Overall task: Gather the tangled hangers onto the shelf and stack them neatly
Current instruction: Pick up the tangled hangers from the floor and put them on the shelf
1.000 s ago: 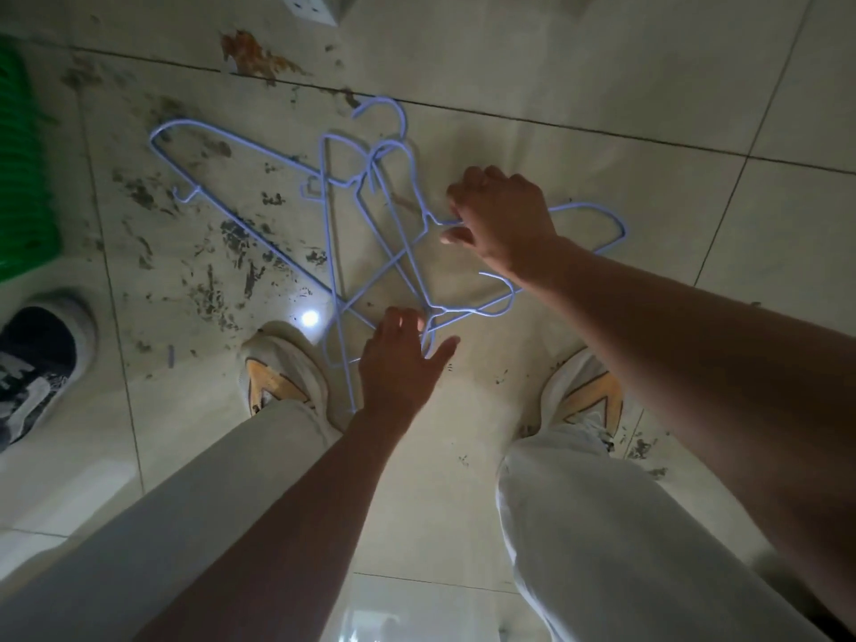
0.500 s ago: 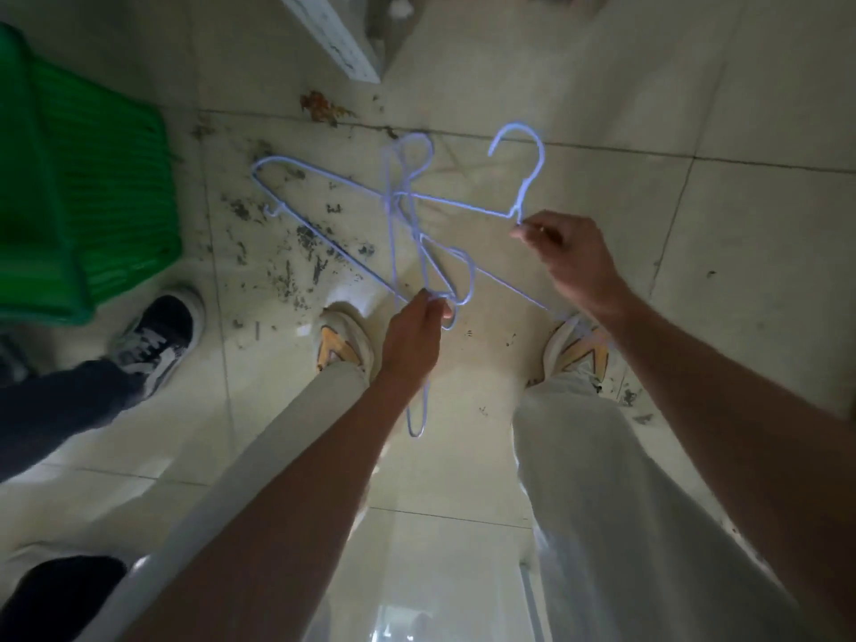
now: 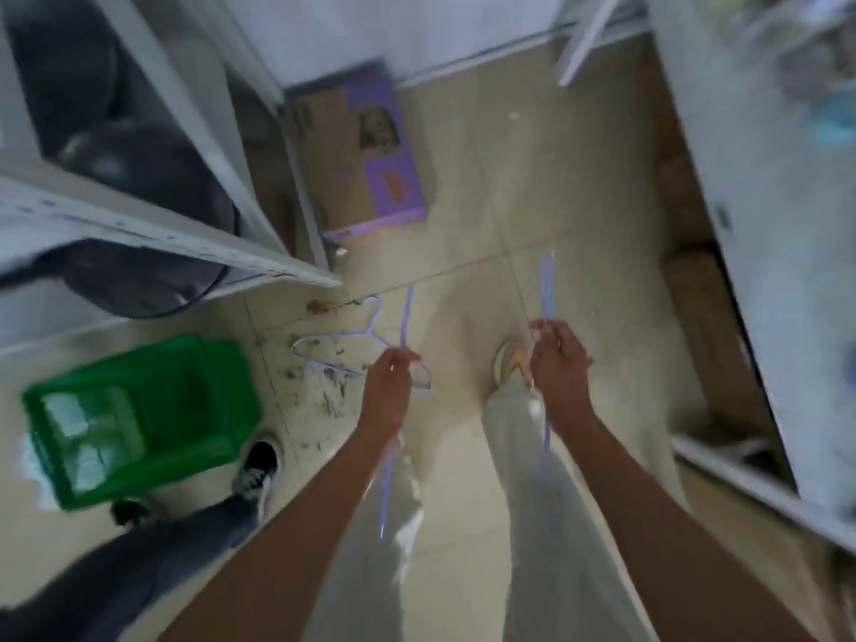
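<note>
One blue hanger [image 3: 333, 349] lies flat on the floor [image 3: 468, 456], on the dirty patch of tile just in front of the left shelf [image 3: 185, 243]'s corner; its hook points toward that corner. Two more hangers are off the floor, one in each hand, both seen edge-on as thin blue lines and blurred. The left hand [image 3: 389, 386] is curled round the left hanger [image 3: 406, 317], which runs up past the floor hanger toward the shelf corner and down along the forearm. The right hand [image 3: 556, 359] pinches the right hanger [image 3: 547, 284] between thumb and fingers; it stands nearly upright, reaching above the hand and trailing below along the trouser leg. The two held hangers are well apart.

Relative to the floor hanger, an open strip of tile runs ahead and to the right, between the left shelf's edge and a second shelf [image 3: 764, 224] along the right side. A purple box [image 3: 366, 155] stands against the far wall beyond the left shelf's corner, narrowing the strip there. The wearer's shoe [image 3: 509, 363] sits just right of the floor hanger.

A green basket [image 3: 139, 424] rests on the floor to the left of the hanger; what it holds cannot be told through the blur. Dark bags [image 3: 148, 201] fill the left shelf. Another person's dark shoe [image 3: 257, 465] is beside the basket.
</note>
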Motion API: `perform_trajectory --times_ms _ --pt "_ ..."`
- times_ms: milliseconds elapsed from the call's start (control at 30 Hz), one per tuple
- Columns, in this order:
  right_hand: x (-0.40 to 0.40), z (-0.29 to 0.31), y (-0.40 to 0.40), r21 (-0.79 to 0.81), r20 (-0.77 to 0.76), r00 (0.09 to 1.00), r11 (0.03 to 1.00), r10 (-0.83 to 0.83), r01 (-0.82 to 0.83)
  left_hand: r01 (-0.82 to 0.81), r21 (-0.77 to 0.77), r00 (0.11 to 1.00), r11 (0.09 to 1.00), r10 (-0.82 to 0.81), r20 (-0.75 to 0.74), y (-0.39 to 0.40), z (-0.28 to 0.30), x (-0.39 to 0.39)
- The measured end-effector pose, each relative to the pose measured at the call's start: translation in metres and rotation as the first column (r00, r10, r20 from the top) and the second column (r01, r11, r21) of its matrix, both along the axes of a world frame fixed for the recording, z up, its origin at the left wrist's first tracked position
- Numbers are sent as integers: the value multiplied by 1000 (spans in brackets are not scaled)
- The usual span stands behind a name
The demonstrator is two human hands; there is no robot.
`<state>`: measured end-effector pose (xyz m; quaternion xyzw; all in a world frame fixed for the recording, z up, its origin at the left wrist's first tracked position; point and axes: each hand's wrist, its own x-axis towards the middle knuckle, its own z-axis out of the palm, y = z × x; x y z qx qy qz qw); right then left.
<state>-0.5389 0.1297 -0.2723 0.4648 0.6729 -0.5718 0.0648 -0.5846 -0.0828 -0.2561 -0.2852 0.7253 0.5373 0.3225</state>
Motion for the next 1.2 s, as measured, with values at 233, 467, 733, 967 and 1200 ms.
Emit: perform_trajectory --times_ms 233,467,733,967,1200 --pt "63 197 22 -135 -252 825 862 -506 488 274 100 955 956 -259 -142 43 176 4" --pt "152 345 28 -34 -465 656 752 -595 658 447 328 894 832 -419 -157 125 311 41" --pt "221 426 128 251 -545 638 620 -544 743 731 247 645 637 -526 -554 247 378 84" --pt "249 423 225 198 -621 512 513 -593 835 847 228 493 480 -549 -675 353 412 80" --pt "264 399 311 7 -680 314 423 -662 906 900 151 374 409 -548 -748 431 434 92"
